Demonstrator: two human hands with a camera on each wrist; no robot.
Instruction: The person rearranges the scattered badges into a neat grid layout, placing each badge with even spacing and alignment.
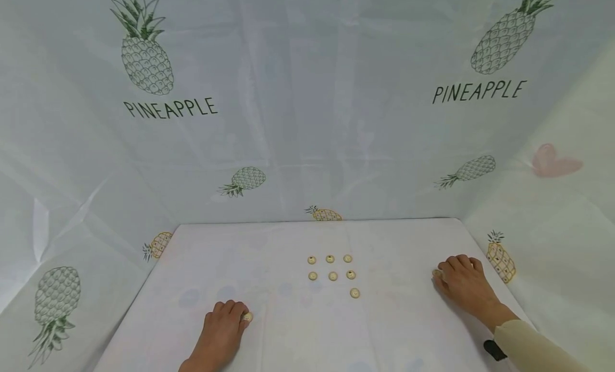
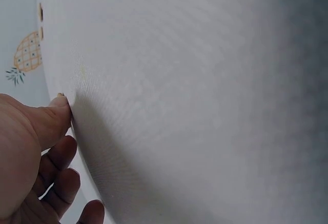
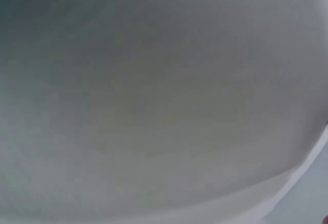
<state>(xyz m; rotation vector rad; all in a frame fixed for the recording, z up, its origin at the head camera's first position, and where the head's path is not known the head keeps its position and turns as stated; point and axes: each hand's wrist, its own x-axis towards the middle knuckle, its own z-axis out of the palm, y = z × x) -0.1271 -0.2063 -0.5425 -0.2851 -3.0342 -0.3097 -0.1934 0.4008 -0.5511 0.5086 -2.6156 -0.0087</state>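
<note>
Near the front left of the table my left hand (image 1: 220, 329) pinches a small round cream disc (image 1: 247, 316) between thumb and fingers. In the left wrist view the thumb (image 2: 54, 114) meets the white surface, with only a sliver of the disc showing past its tip. Over at the right side, my right hand (image 1: 466, 284) has its fingers curled, holding a similar disc (image 1: 437, 274) at the fingertips. Several more discs lie mid-table: two rows of three, and a single disc (image 1: 354, 293) below the right column. Some bear dark marks.
The table (image 1: 288, 334) has a white cover; its far edge meets a pineapple-printed curtain (image 1: 307, 121), which also hangs at both sides. A black object (image 1: 495, 350) lies by the right sleeve (image 1: 528, 342). The right wrist view shows mostly blurred white surface.
</note>
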